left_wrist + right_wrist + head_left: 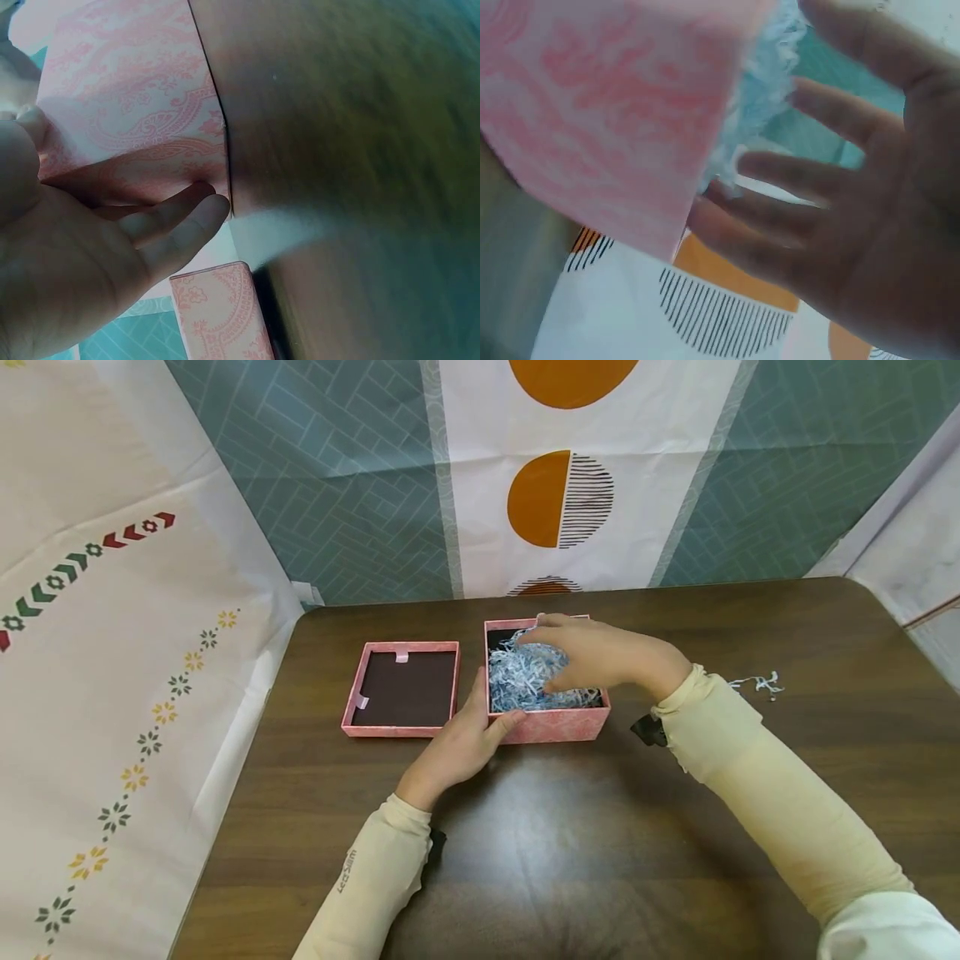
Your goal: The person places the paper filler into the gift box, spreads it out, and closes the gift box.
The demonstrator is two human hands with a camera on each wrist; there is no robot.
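One box (557, 727) opens upward, its long axis unclear; the left hand (461, 739) grips its near-left corner, the right hand (600, 653) spreads loosely over shredded paper (516, 681)

Left hand (461, 743) holds the box (558, 727) at its near left corner, thumb in front, fingers along the side. Right hand (600, 653) over the box, fingers spread, palm downward; right forearm (780, 802) slants in from the box's right.
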